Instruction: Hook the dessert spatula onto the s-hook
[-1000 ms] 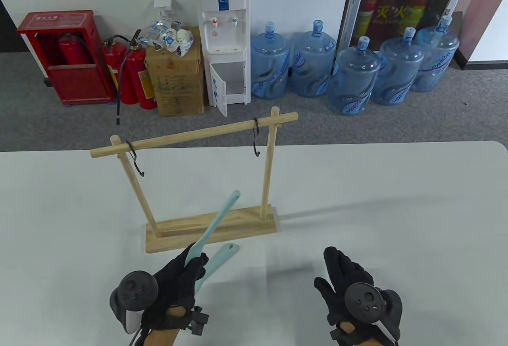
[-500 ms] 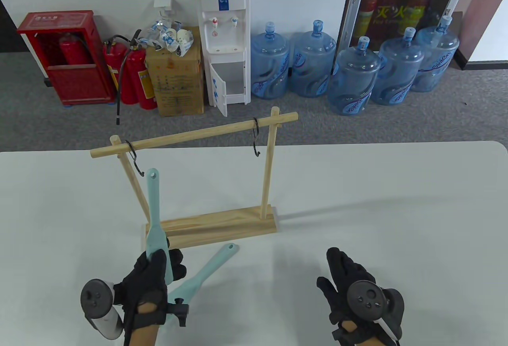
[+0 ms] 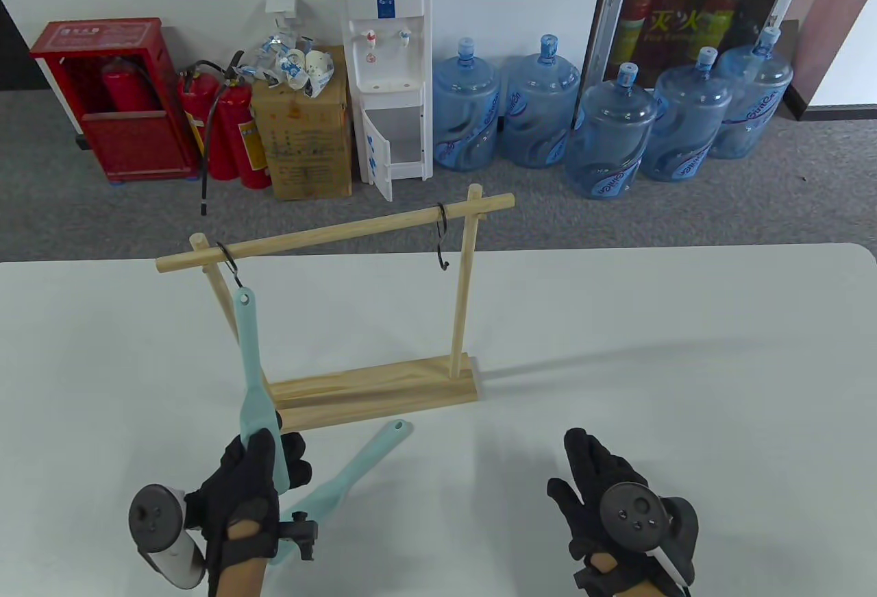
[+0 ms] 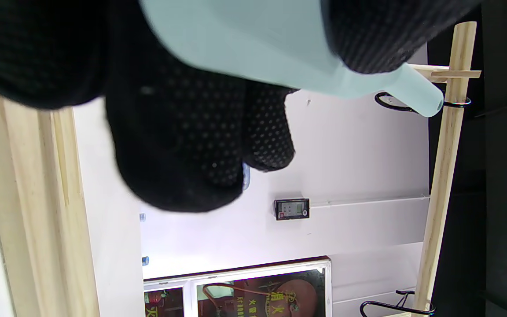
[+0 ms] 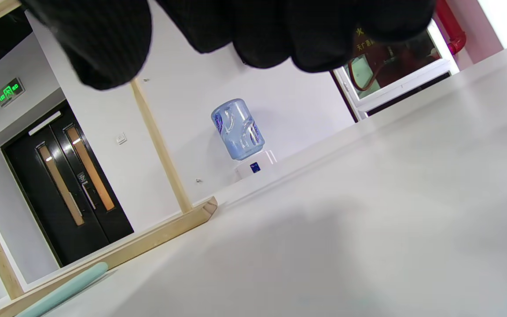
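My left hand [image 3: 264, 463] grips the blade end of a pale blue dessert spatula [image 3: 248, 357] and holds it upright. Its handle tip with the hole is at the lower curl of the left black s-hook [image 3: 233, 275], which hangs on the wooden rack's crossbar [image 3: 329, 232]. In the left wrist view the spatula [image 4: 280, 57] runs under my fingers [image 4: 183, 145] and its tip touches the hook [image 4: 394, 103]. I cannot tell if the hole is on the hook. My right hand [image 3: 593, 470] lies flat on the table, holding nothing.
A second pale blue spatula [image 3: 353, 470] lies on the white table [image 3: 685, 364] in front of the rack's base [image 3: 384, 391]; it also shows in the right wrist view [image 5: 66, 288]. Another s-hook [image 3: 442, 237] hangs near the right post. Water bottles and extinguishers stand on the floor behind.
My left hand swung the spatula from leaning right to upright, then moved it left and up until its tip reached the left s-hook. The right hand has not moved.
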Action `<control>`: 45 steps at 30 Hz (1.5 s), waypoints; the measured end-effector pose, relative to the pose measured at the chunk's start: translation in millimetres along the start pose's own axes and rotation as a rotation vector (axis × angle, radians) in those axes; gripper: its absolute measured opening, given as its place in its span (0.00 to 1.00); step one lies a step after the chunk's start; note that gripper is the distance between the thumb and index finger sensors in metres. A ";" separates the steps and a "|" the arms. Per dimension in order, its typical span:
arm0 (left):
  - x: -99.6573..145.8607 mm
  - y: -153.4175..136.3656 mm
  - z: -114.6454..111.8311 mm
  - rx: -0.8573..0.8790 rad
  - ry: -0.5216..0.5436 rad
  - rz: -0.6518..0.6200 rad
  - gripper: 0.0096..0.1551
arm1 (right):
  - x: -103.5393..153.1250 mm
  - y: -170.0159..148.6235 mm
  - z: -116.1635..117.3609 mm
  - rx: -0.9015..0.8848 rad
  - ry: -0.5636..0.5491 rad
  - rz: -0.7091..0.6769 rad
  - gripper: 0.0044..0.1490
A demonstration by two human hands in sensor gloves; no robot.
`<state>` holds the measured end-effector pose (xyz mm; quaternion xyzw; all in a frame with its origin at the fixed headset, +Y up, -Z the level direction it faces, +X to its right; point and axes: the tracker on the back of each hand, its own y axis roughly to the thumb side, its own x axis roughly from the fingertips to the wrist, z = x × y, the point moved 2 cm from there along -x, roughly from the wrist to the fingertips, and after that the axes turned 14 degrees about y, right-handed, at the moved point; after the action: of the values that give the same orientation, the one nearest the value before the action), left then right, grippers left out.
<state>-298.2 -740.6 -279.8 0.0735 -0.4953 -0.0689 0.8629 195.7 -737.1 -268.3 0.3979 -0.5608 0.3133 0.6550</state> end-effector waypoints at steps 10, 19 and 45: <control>-0.4 -7.7 2.7 -0.015 0.012 0.073 0.32 | -0.2 -0.4 0.1 -0.003 0.005 0.001 0.47; -4.5 -19.5 -4.6 -0.062 -0.111 0.198 0.34 | 0.8 -1.1 -0.4 -0.010 0.007 0.008 0.47; -24.7 -21.3 -4.3 -0.229 -0.113 0.352 0.48 | -0.2 -6.1 -3.2 -0.047 0.020 0.006 0.47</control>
<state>-307.8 -756.5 -307.0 -0.1165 -0.5369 0.0231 0.8352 202.5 -737.3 -269.8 0.3777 -0.5625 0.3059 0.6688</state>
